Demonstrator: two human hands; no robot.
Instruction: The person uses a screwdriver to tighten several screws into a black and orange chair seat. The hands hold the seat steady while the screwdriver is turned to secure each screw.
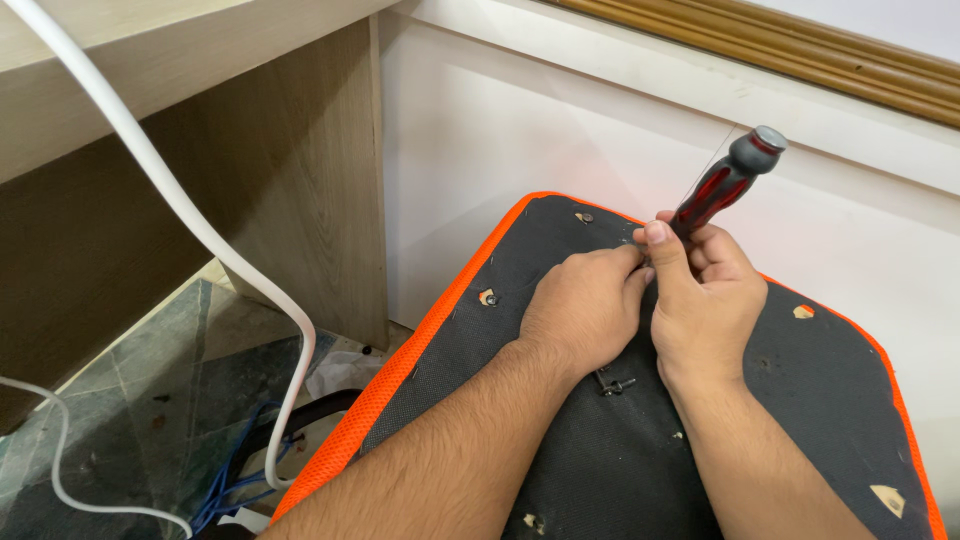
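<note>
Both my hands work together: right hand (705,300) clenched round the stiff red-and-black plastic-handled screwdriver (728,180), left hand (585,305) fingers pinching by its tip on the black, orange-edged fabric seat underside (800,400).

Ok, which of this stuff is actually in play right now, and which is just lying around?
In play: screwdriver in right hand; left hand pinching at its tip; black seat panel with orange trim.

Lying about: white cable, blue wires, wooden desk, loose screw.
</note>
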